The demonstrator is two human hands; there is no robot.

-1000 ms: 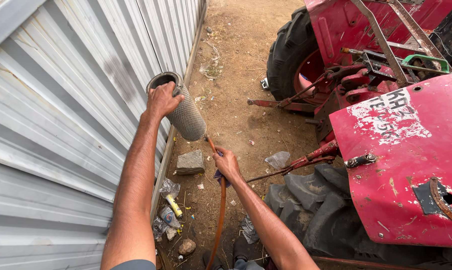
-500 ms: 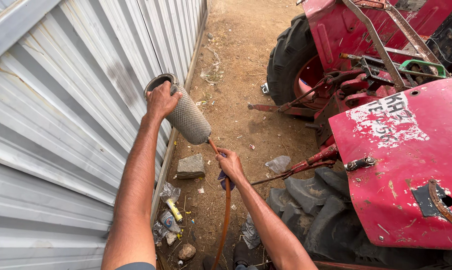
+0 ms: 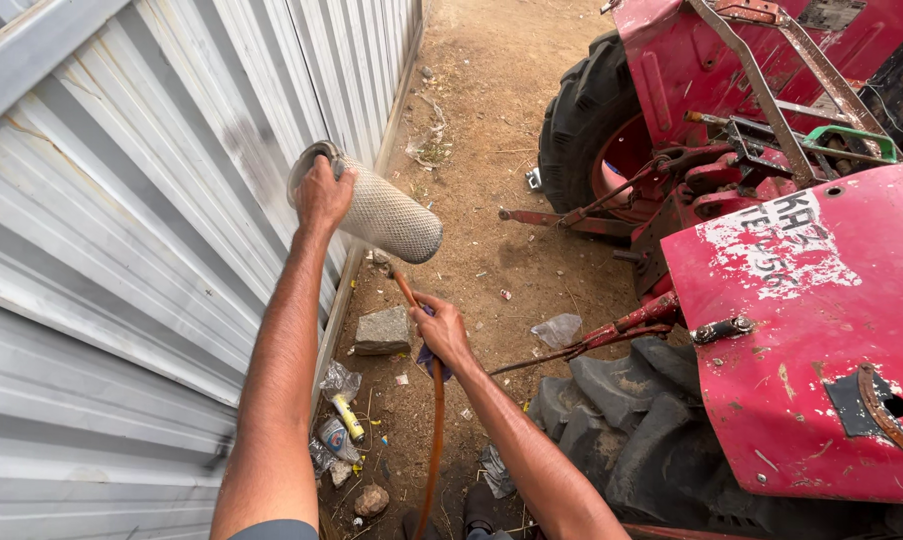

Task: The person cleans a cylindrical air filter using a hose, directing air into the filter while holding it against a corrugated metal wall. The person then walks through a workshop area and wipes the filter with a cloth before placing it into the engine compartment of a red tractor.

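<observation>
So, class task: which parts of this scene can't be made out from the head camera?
- Mesh filter: near end under left hand.
- Orange hose: nozzle tip behind filter; lower end cut off by bottom edge.
- Purple cloth: mostly under right hand.
- Litter: too small.

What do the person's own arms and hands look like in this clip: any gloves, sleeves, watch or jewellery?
Both hands are bare: no gloves on the left hand or the right hand. Both forearms are uncovered, with no watch, band or ring visible. A grey sleeve edge shows at the left upper arm; the right arm's sleeve is out of frame.
</observation>
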